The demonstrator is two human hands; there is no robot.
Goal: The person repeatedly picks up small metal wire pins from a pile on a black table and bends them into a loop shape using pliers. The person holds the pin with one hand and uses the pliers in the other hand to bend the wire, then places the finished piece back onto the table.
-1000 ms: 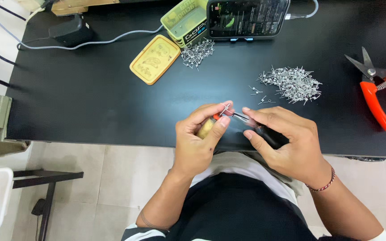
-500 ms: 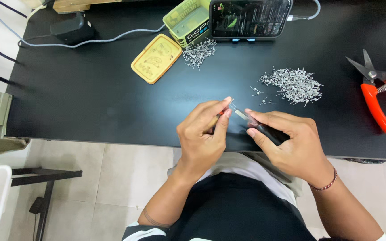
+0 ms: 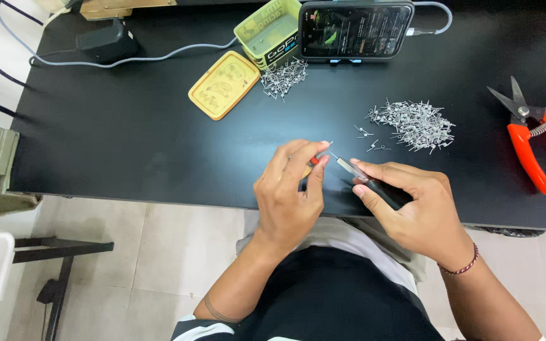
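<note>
Over a black table (image 3: 127, 145), both hands pinch small, half-hidden tools: left hand (image 3: 289, 189), right hand (image 3: 412, 211).

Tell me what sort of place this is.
Probably a small hobby or assembly workbench: a black table with heaps of tiny metal parts, red-handled snips, and a propped phone on a cable.

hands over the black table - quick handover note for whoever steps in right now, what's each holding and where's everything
Left hand: pinches a small red-and-yellow tool with a thin wire at its tip.
Right hand: grips a dark-handled tool, its metal tip aimed at that wire.
On the black table: large pile of small wire pieces right of centre, smaller pile by the open yellow tin, its lid beside it, orange snips far right.
Done or left: which pile is finished cannot be told.
</note>
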